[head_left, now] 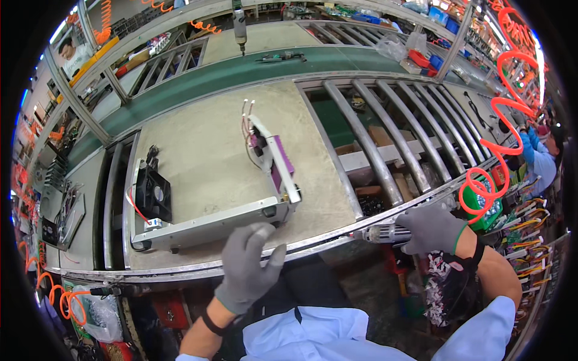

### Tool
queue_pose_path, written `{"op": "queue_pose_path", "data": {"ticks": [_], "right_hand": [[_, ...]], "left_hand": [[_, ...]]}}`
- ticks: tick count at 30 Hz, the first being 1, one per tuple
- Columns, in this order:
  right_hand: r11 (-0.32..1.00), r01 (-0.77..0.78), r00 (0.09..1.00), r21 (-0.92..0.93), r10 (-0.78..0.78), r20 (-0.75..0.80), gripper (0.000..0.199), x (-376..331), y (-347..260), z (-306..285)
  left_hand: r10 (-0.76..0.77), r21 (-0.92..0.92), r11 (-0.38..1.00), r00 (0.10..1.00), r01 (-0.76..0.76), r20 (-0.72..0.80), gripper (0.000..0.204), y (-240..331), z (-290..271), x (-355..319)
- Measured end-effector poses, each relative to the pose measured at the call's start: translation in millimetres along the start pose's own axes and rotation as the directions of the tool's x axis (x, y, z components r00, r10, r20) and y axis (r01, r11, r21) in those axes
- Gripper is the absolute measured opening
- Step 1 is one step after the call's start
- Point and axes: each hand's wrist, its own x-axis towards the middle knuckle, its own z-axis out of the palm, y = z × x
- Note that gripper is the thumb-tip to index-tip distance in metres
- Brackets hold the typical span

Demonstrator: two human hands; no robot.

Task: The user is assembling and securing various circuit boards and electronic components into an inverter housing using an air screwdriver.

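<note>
A metal chassis frame lies on the beige worktop, with a black fan at its left end and a side panel with a purple part and red and white wires at its right. My left hand, in a grey glove, hovers open just in front of the frame's near rail, fingers apart. My right hand, also gloved, grips a silver powered screwdriver lying level over the bench's front edge, its tip pointing left.
Metal roller bars run to the right of the worktop, with cardboard boxes below. A green conveyor belt passes behind. An orange coiled air hose hangs at right, near another person in blue. Another screwdriver hangs above the belt.
</note>
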Motion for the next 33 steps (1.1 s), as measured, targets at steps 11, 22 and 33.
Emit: {"op": "queue_pose_path", "data": {"ticks": [11, 22, 33], "right_hand": [[1.000, 0.031, 0.999, -0.004, -0.031, -0.007, 0.046, -1, 1, -6], [1.000, 0.002, 1.000, -0.002, -0.002, -0.016, 0.045, -14, 1, -6], [0.996, 0.081, 0.987, 0.041, -0.074, -0.146, 0.043, -26, 1, -6]], "left_hand": [[-0.171, -0.034, 0.983, 0.968, 0.180, 0.181, 0.025, -5, 52, -46], [-0.208, -0.252, 0.933, 0.956, 0.257, 0.205, 0.022, 6, 88, -47], [-0.134, -0.242, 0.950, 0.956, 0.199, 0.261, 0.025, 20, 145, -21]]}}
